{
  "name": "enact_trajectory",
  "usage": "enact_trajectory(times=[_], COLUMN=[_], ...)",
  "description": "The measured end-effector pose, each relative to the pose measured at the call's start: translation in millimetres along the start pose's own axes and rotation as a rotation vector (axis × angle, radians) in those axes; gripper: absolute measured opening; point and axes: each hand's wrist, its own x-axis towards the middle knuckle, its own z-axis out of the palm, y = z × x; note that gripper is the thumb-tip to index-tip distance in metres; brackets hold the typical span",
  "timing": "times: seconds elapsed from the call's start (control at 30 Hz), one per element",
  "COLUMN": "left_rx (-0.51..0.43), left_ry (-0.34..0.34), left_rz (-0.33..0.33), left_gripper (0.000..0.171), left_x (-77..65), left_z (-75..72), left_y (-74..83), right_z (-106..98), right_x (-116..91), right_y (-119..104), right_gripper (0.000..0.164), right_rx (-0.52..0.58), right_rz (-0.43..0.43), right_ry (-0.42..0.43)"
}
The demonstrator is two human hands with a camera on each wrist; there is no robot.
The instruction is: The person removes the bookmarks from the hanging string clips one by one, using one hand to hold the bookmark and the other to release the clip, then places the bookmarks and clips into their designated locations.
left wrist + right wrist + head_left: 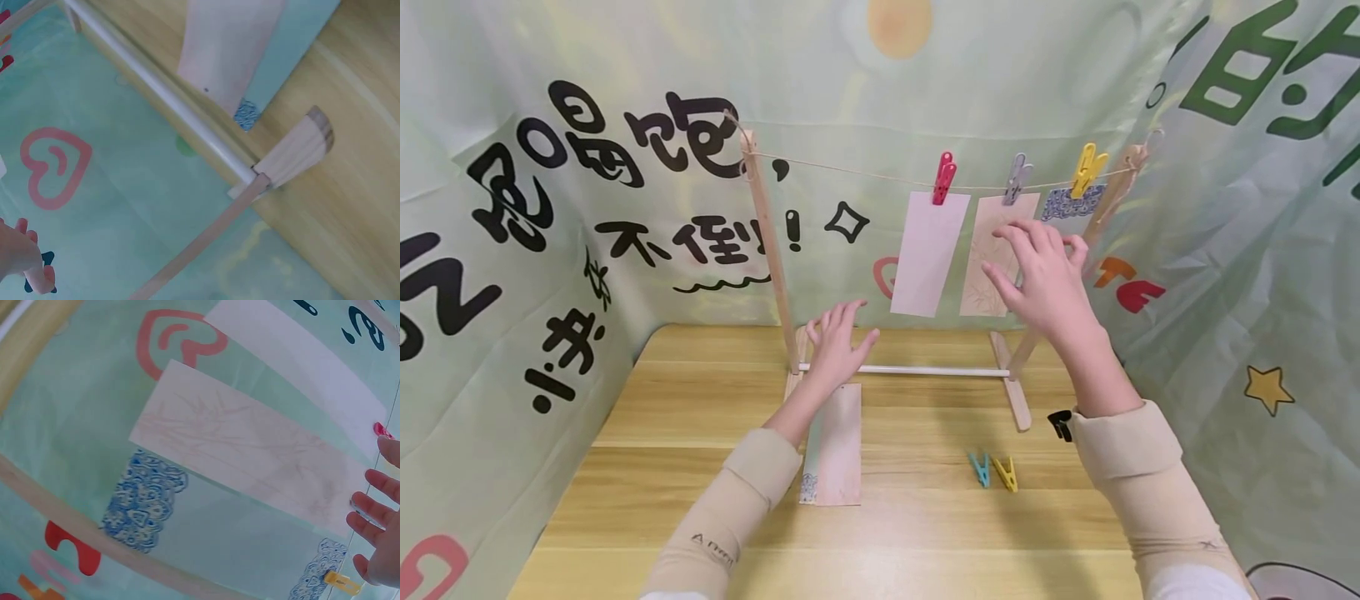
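Observation:
My right hand [1041, 273] is raised with spread, bent fingers and holds nothing, overlapping the pink paper strip [988, 237] in the head view. That strip hangs from a twine line [850, 172] by a grey clothespin [1017, 179]. To its left hangs a pale lilac strip [928, 254] under a red clothespin [943, 177]; to its right, a blue-patterned strip [212, 525] under a yellow clothespin [1087, 171]. My left hand [835, 346], fingers extended and holding nothing, is over the wooden stand's lower left, above two overlapping strips [840, 450] lying on the table.
A blue clothespin [980, 471] and another yellow clothespin [1006, 475] lie on the wooden table [685, 500]. The stand has two wooden posts [771, 258] joined low by a white rod [932, 370]. A printed cloth backdrop [820, 83] surrounds the table's back and sides.

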Motion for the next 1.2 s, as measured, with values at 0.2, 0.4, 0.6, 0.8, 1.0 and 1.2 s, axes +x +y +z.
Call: enact_trajectory(times=[0.2, 0.4, 0.6, 0.8, 1.0, 1.2], left_rx=[-0.027, -0.004, 0.012, -0.011, -0.042, -0.056], left_ry=[0.016, -0.007, -0.027, -0.037, -0.053, -0.067], left_rz=[0.044, 0.056, 0.05, 0.06, 0.072, 0.062], left_gripper=[0.054, 0.055, 0.053, 0.056, 0.055, 0.054], left_x=[11.3, 21.9, 27.7, 33.5, 40.2, 43.0], left_z=[-1.7, -2.3, -1.7, -2.9, -2.3, -2.7], left_y=[4.8, 8.8, 11.4, 14.3, 17.4, 20.9], right_z=[-7, -14, -19, -23, -29, -35], right_x=[13, 28, 42, 56, 70, 82], right_y=[-7, -12, -17, -20, -21, -24], right_gripper=[0.042, 0.04, 0.039, 0.04, 0.042, 0.046], right_rx=[0.004, 0.011, 0.019, 0.01, -0.005, -0.003], right_rz=[-0.021, -0.09, -0.13, -0.153, -0.138, -0.111], right_ry=[0.036, 0.117, 0.182, 0.226, 0.18, 0.065])
